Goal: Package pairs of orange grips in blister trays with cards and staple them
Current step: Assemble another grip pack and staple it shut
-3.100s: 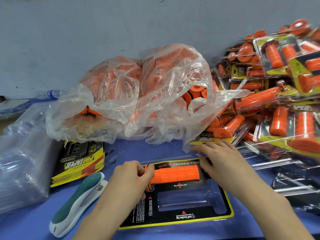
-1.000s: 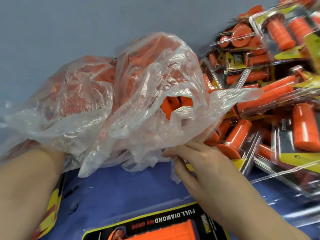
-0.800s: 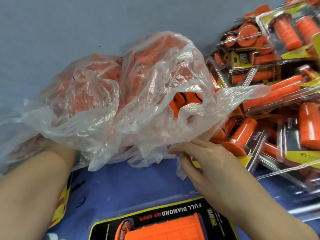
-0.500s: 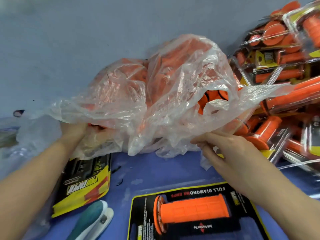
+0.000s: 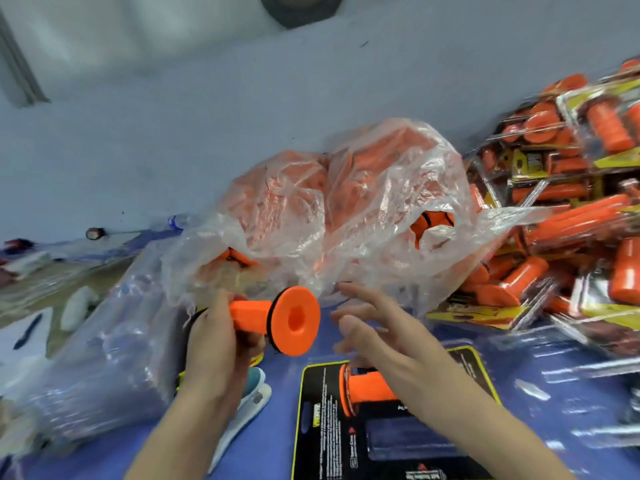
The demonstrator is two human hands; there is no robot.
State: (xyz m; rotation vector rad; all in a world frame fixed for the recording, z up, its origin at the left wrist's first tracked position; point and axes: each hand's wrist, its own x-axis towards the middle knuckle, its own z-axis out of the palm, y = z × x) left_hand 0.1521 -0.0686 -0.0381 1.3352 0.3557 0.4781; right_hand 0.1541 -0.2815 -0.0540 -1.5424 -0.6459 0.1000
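The second orange grip (image 5: pixel 277 318) is now out of the plastic bag (image 5: pixel 346 220), where the left hand (image 5: pixel 214 344) was digging half a second ago; its fingers are curled tight round the barrel, flange end toward the camera, just in front of the bag. The right hand (image 5: pixel 377 337) has let go of the bag's edge and hovers beside the flange, fingers spread and holding nothing. With the first grip (image 5: pixel 367 388) already seated in the blister tray (image 5: pixel 318 427), the pair likely just needs the lower cavity (image 5: pixel 408 441) filled.
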